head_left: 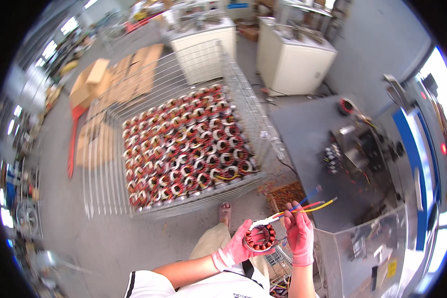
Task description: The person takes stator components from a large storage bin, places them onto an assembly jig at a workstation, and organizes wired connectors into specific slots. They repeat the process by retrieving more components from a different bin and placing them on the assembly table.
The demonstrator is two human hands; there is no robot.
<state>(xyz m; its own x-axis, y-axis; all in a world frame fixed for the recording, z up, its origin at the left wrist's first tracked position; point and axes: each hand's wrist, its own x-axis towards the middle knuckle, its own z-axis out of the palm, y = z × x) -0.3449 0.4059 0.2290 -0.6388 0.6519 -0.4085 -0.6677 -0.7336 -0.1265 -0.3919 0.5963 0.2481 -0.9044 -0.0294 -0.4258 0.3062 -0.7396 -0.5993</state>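
My left hand (237,247), in a pink glove with bare fingertips, is closed around a motor stator (261,237), a ring wound with copper coils. From its upper side a white sleeve leads to several lead wires (310,207), red, yellow and blue, that stretch to the right. The fingers of my right hand (299,233), also pink-gloved, pinch these wires a short way from the stator. The free wire ends stick out past my right fingertips toward the grey table. Both hands are in front of my body, at the lower middle.
A wire cage (263,144) holds many similar stators in rows ahead of me. To the right stands a grey table (303,129) with a metal fixture (355,149) and another stator (345,106). A clear plastic guard (342,248) is near my right arm. Flattened cardboard (134,69) lies beyond the cage.
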